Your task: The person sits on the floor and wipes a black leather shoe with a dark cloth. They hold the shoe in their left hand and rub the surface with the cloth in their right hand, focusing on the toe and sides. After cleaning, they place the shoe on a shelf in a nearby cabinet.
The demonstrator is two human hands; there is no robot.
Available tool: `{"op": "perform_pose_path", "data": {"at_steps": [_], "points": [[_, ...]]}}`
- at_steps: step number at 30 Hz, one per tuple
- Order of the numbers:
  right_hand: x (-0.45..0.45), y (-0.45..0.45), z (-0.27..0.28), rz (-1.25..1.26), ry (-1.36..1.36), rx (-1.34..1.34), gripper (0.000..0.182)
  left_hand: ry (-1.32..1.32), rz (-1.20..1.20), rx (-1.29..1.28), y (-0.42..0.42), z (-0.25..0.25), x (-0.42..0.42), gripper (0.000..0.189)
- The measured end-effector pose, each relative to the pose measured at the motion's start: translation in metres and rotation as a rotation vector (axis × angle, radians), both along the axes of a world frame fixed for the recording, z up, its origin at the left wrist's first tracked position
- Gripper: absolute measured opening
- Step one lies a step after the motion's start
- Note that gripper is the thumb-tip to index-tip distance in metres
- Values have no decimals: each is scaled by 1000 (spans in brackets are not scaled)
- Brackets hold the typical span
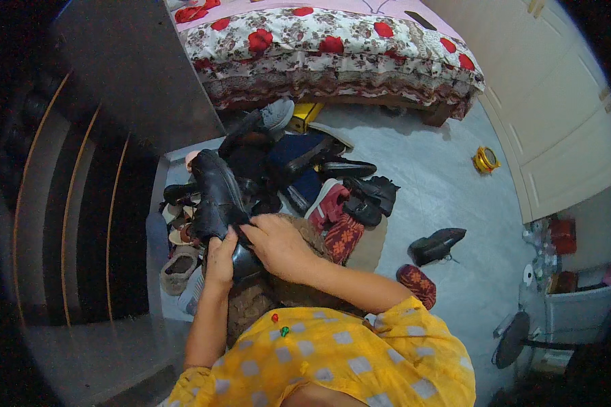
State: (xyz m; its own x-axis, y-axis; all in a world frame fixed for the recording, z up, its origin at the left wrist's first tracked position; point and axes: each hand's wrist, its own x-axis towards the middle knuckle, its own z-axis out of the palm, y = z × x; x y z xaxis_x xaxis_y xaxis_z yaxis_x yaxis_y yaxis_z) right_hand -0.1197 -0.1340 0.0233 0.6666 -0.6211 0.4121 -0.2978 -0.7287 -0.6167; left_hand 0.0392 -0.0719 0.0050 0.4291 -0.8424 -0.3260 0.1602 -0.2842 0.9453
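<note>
In my left hand (221,259) is a black leather shoe (215,185), gripped at its near end with the thumb on top. My right hand (280,246) presses its curled fingers against the shoe's dark edge; those fingertips are partly hidden. Just below the hands, a glossy black surface (245,263) shows between my wrists, perhaps part of a second shoe. Beyond the hands lies a heap of footwear, with a red sneaker (328,203), a black slip-on shoe (347,168) and a grey sneaker (278,114).
On the left stands an open shoe cabinet (158,285). Fuzzy slippers (179,271) lie beside it. A single black shoe (437,246) and a red patterned slipper (416,286) rest on the floor at right. Farther off are a yellow box (305,117), a round gold object (485,161) and a bed (331,61).
</note>
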Motion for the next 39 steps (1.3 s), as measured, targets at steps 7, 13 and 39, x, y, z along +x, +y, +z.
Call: {"op": "perform_pose_path", "data": {"at_steps": [7,13,39], "points": [[-34,23,2,-24,-67,-90,27,206,34,-85,0,11,-8,44],[-33,-6,21,-93,-153,-138,28,445,132,-165,1,26,-42,38],[-33,-73,-9,-2,-131,300,24,-897,-660,-113,-25,41,-62,38]]}}
